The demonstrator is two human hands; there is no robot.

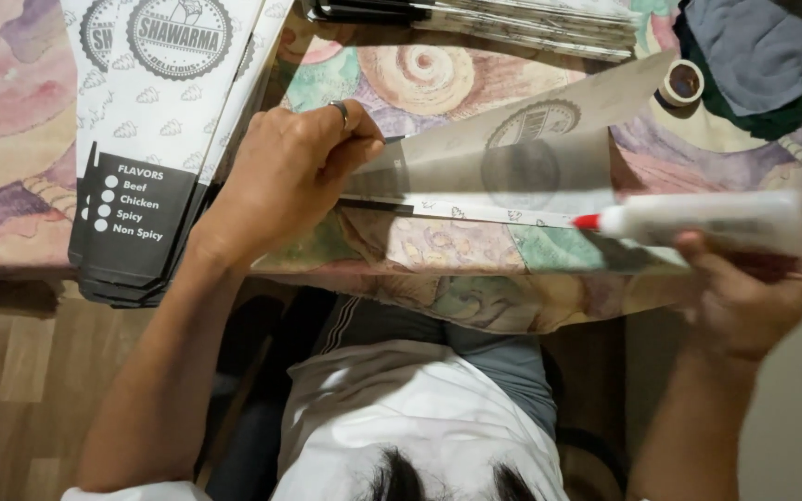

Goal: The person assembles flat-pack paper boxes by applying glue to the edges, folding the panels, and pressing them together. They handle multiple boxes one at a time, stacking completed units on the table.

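A: What has the right hand [744, 297] got?

B: It is wrapped around a white glue bottle [707, 223] with a red tip, held on its side. The thumb lies over the bottle's near side, and the tip points left, right at the lower edge of a grey-and-white paper wrapper [512, 167].

A: And the left hand [290, 176]?

B: It is curled down on the narrow end of that wrapper, fingertips pressing it flat on the table; a ring shows on one finger. It grips nothing else.

A: Where does the wrapper lie?

B: Flat across the middle of the patterned tablecloth [420, 250], widening from the left hand towards the right, with a round printed emblem on it.

A: What is around them?

B: On the far left a stack of printed paper sleeves [155, 121], white above and black at the near end, touches the left wrist. Along the far edge lies a pile of folded wrappers [512, 23]. At the far right sit a roll of tape [682, 82] and, beside it, some folded dark cloths [758, 56]. The person's white shirt [401, 427] fills the bottom of the view
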